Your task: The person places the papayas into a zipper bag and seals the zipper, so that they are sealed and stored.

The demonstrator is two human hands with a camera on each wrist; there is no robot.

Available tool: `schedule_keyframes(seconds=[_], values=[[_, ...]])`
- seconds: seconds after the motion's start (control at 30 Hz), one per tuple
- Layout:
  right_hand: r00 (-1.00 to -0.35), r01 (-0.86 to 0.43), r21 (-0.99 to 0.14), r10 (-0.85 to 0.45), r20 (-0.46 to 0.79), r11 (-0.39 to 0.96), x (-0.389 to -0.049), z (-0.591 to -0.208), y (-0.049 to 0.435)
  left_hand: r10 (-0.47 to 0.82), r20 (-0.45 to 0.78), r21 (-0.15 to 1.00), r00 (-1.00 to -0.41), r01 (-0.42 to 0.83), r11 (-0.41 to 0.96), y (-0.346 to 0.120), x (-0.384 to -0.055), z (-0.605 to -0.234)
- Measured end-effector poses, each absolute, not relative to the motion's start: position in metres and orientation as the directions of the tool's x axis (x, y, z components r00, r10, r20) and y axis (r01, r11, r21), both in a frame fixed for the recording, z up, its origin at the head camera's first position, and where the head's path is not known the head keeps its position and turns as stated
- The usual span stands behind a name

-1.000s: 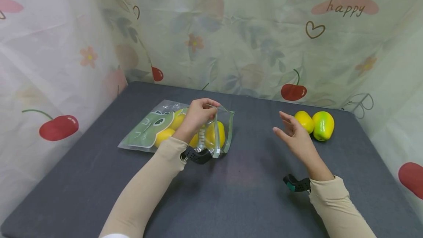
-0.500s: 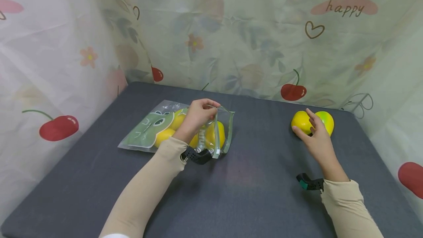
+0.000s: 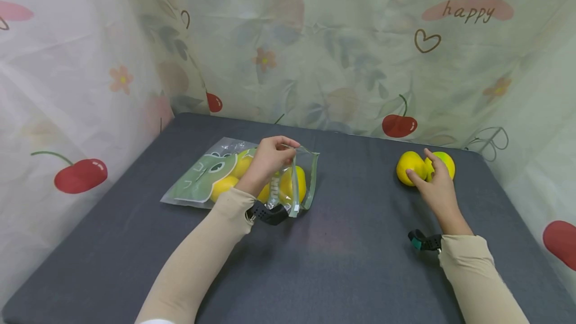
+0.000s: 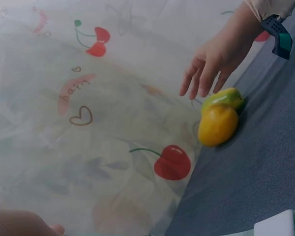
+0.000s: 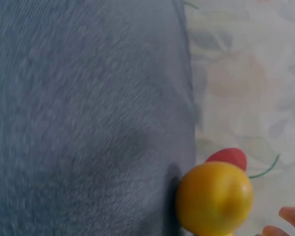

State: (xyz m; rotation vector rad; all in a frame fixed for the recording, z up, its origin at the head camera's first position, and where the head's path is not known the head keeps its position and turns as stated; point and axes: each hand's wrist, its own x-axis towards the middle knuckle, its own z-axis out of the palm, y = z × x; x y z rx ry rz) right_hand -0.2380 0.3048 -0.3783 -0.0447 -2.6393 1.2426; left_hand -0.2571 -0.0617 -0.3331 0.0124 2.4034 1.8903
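Note:
In the head view my left hand [image 3: 268, 160] pinches the upper edge of a clear zip bag [image 3: 193, 176] near its open mouth. The bag lies on its side, with a green cartoon print and several yellow fruits [image 3: 223, 186] inside. My right hand [image 3: 440, 191] is over at the right, thumb and fingers spread above a yellow-green mango [image 3: 447, 165]. Beside that mango sits a rounder yellow fruit [image 3: 407, 168]. Seen from the left wrist, the right fingertips [image 4: 204, 91] hang just over the mango [image 4: 225, 97]. In the right wrist view the yellow fruit [image 5: 214, 199] hides the mango.
Both fruits and the bag lie on a dark grey table [image 3: 324, 264]. A printed curtain [image 3: 315, 54] stands along the table's back edge and sides. The bag's white zip slider [image 4: 275, 227] shows low in the left wrist view.
My right hand has moved right, from left of the two fruits, past the yellow one to over the yellow-green mango. The left hand and the bag have stayed in place.

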Motion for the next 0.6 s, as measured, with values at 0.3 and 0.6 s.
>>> schedule_keyframes(seconds=[0.3, 0.6], values=[[-0.987, -0.026, -0.701, 0.091, 0.130, 0.712, -0.255, -0.384, 0.312, 0.061, -0.060, 0.972, -0.996, -0.044, 0.230, -0.062, -0.257, -0.334], [-0.994, 0.028, -0.683, 0.093, 0.058, 0.730, -0.268, -0.387, 0.315, 0.062, -0.057, 0.973, -0.996, -0.041, 0.229, -0.061, -0.259, -0.335]])
